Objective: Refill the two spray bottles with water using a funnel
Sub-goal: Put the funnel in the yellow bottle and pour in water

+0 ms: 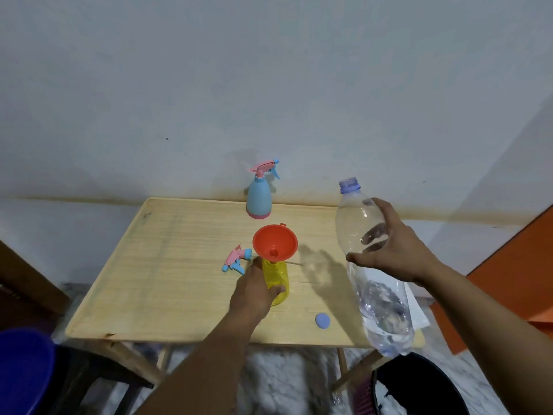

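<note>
Wooden counter [167, 283]. Loose pink-blue spray head [237, 260] lies left of the yellow spray bottle [276, 283], orange funnel [275, 242] seated in its neck; left hand [254, 290] grips the bottle. Blue spray bottle [259, 202] capped, upright at the back edge. Blue cap [323, 321] near front. Right hand [395, 253] wraps the uncapped clear water bottle [374, 271], raised, neck up.

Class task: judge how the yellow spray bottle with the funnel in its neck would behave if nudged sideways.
Probably tippy: the wide red funnel sits high on the narrow yellow spray bottle. Likely light, since it looks empty. The left hand gripping it suggests it needs steadying.
</note>
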